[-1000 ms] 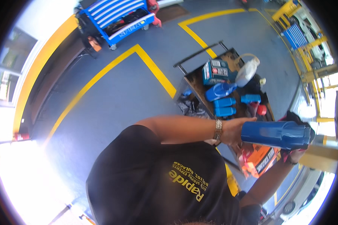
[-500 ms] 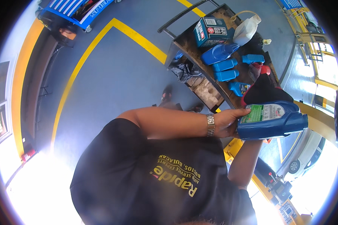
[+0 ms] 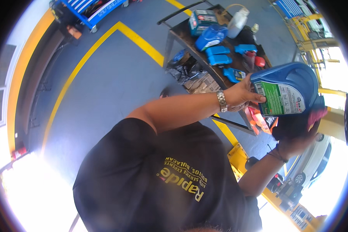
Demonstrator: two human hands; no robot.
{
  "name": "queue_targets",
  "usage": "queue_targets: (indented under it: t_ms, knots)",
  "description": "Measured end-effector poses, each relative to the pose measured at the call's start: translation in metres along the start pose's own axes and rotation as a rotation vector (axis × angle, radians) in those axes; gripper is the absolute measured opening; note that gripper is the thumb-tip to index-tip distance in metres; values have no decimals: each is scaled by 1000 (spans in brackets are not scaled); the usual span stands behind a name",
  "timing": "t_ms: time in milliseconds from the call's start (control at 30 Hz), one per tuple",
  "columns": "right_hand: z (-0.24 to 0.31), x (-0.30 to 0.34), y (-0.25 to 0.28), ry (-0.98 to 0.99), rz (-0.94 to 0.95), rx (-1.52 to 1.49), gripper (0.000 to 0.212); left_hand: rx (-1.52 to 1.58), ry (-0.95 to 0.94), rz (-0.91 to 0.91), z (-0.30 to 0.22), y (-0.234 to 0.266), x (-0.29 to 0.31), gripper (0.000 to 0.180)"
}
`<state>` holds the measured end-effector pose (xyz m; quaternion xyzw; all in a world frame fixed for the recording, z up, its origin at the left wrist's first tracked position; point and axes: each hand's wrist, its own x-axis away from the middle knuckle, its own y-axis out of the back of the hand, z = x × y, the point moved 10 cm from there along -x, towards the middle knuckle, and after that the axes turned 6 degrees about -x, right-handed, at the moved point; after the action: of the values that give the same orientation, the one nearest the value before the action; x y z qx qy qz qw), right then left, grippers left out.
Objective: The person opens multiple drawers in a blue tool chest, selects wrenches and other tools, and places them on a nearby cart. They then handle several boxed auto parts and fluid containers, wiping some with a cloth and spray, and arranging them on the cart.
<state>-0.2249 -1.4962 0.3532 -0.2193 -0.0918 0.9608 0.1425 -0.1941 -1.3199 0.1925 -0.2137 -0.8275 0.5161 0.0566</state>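
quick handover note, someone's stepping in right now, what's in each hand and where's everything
Left hand: grips the side of the blue jug with the green label, held up in the air.
Right hand: cupped under the jug's lower end; what it touches there is dark and unclear.
Cart behind: more blue bottles, a boxed item, a white jug.
Done: the jug is off the cart, in both hands.
Left: cannot tell whether its cap is off.

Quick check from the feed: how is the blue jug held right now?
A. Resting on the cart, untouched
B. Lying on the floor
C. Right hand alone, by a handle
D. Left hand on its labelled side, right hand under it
D: the left hand presses the labelled side of the blue jug, and the right hand cups it from below, off the cart.
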Motion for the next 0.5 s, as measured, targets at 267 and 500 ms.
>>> queue_targets:
  t_ms: [267,500]
  knots:
    - [25,24,35,167,39,168,52,43,-61,-64,75,-63,28,96]
    - [-5,73,85,137,90,267,58,-26,-32,-152,110,-63,57,47]
